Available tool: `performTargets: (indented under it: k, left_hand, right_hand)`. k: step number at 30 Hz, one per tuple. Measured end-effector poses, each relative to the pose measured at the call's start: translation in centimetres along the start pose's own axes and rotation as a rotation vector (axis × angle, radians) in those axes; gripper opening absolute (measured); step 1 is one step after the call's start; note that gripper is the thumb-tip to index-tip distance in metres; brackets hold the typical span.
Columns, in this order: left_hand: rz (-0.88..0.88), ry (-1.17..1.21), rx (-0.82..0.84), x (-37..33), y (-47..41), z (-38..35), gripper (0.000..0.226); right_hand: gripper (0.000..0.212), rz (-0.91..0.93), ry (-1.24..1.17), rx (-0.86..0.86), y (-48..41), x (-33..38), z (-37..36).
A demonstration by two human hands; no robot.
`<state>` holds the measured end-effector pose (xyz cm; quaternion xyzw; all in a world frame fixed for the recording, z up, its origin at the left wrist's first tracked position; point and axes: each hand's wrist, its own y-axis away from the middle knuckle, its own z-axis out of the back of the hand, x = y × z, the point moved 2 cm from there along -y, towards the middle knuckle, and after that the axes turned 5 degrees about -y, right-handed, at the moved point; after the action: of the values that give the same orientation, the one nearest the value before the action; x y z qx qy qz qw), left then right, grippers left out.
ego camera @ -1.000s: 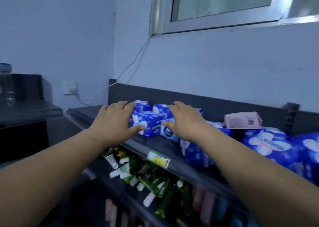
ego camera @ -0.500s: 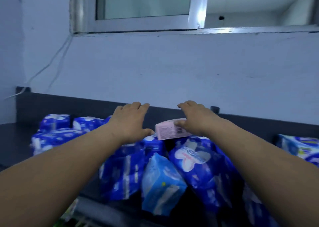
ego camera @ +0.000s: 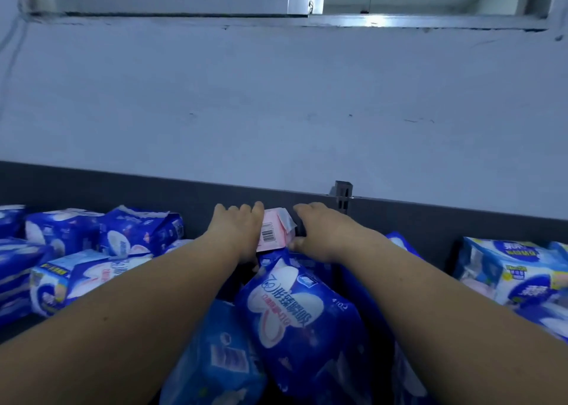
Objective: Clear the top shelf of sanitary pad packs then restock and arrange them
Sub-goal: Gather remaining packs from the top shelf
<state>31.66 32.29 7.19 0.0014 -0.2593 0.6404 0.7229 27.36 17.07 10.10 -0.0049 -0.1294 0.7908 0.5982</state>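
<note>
Pink pack [ego camera: 274, 233] betw. hands, atop blue packs [ego camera: 295, 315].
L hand [ego camera: 238, 234] fingers curled over its left edge; R hand [ego camera: 322, 234] thumb at corner, maybe touching; grip unclear.

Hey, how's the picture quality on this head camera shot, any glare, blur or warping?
Head view: dim, with a blue cast; a glare spot on the window frame; wide-angle stretch enlarges the forearms near the corners; the pink pack barcode is crisp, while the blue packs at the bottom edge look soft.
</note>
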Motion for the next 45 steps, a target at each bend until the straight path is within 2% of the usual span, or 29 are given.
performTargets:
  k: [4, 6, 12, 17, 20, 24, 32, 37, 40, 45]
  left_hand:
    - [-0.002, 0.078, -0.109, 0.3, -0.7, -0.3, 0.056]
    - [-0.005, 0.127, -0.170, 1.0, -0.4, 0.2, 0.047]
    - [0.107, 0.338, -0.353, 4.0, 3.1, 4.1, 0.050]
    - [0.120, 0.478, -0.353, 5.5, 7.8, 7.0, 0.051]
    - [0.126, 0.556, -0.351, 5.9, 11.3, 8.4, 0.051]
    - [0.128, 0.664, -0.327, 5.1, 15.6, 9.9, 0.047]
    - [0.109, 0.784, -0.309, 0.8, 21.5, 12.9, 0.047]
    - [0.071, 0.831, -0.308, -2.5, 23.2, 16.2, 0.046]
    - [0.053, 0.842, -0.309, -5.4, 23.5, 17.9, 0.047]
    - [0.040, 0.886, -0.313, -11.4, 22.7, 20.4, 0.047]
  right_hand:
    - [0.073, 0.006, -0.005, 0.018, -0.4, -0.4, -0.5]
    - [0.074, 0.002, 0.005, 0.017, -0.3, -0.6, -0.4]
    - [0.068, -0.022, -0.005, -0.056, 1.2, -0.8, 1.8]
    - [0.072, -0.043, 0.011, -0.128, 4.9, 0.0, 4.3]
    - [0.078, -0.065, 0.005, -0.133, 8.2, 0.5, 5.2]
    - [0.075, -0.109, -0.012, -0.119, 13.4, 0.7, 5.7]
    - [0.078, -0.191, 0.039, -0.102, 22.6, -0.7, 5.9]
    - [0.070, -0.228, 0.022, -0.116, 26.4, -3.3, 6.6]
    - [0.073, -0.242, 0.006, -0.132, 28.2, -5.7, 7.4]
    - [0.063, -0.338, -0.035, -0.220, 30.6, -13.0, 9.8]
